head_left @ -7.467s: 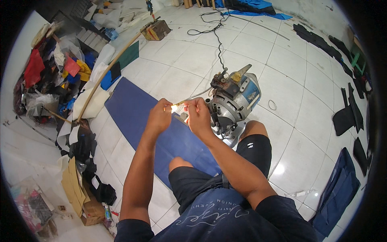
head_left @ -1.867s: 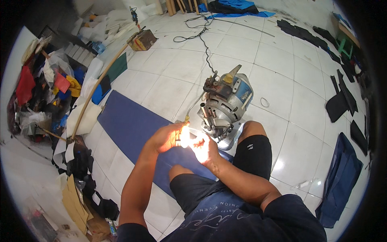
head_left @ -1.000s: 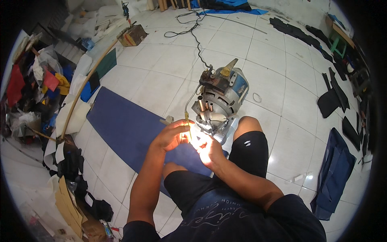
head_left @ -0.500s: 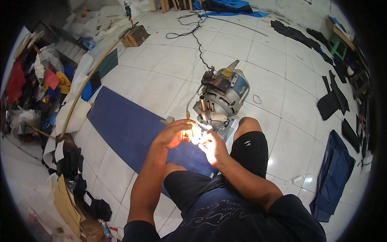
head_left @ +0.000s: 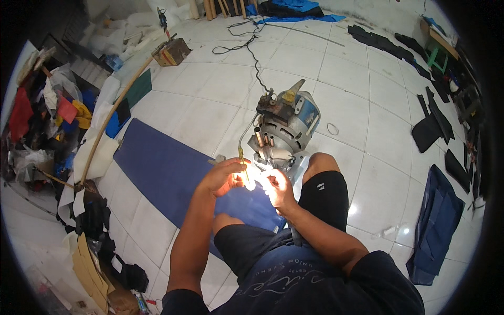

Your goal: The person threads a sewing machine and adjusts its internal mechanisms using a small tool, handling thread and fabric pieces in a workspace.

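Observation:
A thin grey cable with a yellowish end piece (head_left: 241, 152) runs down from the grey and blue electric motor (head_left: 291, 123) to my left hand (head_left: 226, 177). The fingers of that hand are closed round a brightly glowing lamp (head_left: 247, 180). Just right of it, my right hand (head_left: 279, 191) has its thumb and fingers pinched together. Glare hides whatever lies between those fingertips. Both hands are above the blue sheet (head_left: 173, 163), close to the motor's near end, where several short copper-coloured tubes (head_left: 260, 137) stick up.
A black power cord (head_left: 254, 60) trails from the motor across the tiled floor. A wooden box (head_left: 171, 52) stands far left, near a long curved strip (head_left: 113, 113). Piled scraps (head_left: 58, 115) lie left. Dark cut pieces (head_left: 428, 134) and folded blue material (head_left: 436, 226) lie right.
My right hand has moved slightly away from the left, widening the gap between the fingertips. The lamp in my left hand shows more plainly. The whole view has shifted a little.

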Tool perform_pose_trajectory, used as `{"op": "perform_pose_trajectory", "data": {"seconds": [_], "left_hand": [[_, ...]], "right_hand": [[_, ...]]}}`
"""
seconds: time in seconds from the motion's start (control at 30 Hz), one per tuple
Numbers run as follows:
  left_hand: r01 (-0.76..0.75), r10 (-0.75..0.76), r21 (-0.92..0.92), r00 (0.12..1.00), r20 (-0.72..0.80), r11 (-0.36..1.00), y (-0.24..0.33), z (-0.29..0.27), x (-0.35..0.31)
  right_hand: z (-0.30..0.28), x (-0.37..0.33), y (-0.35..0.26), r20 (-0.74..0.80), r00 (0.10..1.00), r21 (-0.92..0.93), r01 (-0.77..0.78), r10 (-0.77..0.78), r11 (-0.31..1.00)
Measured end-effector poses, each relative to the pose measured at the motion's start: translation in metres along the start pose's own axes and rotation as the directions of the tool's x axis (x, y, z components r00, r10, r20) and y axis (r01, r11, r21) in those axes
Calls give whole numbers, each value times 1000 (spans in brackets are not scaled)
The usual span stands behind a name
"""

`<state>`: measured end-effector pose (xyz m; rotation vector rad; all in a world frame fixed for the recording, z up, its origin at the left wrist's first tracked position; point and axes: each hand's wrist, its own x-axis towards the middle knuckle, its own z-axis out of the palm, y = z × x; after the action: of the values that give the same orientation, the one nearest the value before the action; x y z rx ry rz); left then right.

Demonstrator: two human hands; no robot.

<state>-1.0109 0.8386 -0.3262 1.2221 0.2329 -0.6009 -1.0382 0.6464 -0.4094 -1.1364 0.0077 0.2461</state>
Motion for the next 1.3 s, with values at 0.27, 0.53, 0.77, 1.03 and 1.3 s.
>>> {"op": "perform_pose_trajectory", "data": {"seconds": [0.27,0.53,0.77,1.03,1.3], "left_hand": [[-30,31,-45,999,16,999,-3,-1,3],[-16,15,-64,1000,-21,998,3,9,-2],[-17,17,-62,1000,0,998,0,1,1],[-6,6,-39,1000,2,999,2,0,2],[-6,4,-42,999,-34,999,3,4,-4]], "right_hand": [[-14,-13,1,106,948,-440,314,-299,841],[-18,-21,-21,663,465,-479,866,-587,145],[-5,-24,-47,690,397,-448,891,-605,73],[26,-40,-65,578,648,-545,759,-497,356],[26,-12,-105,282,951,-432,247,-130,868]]}}
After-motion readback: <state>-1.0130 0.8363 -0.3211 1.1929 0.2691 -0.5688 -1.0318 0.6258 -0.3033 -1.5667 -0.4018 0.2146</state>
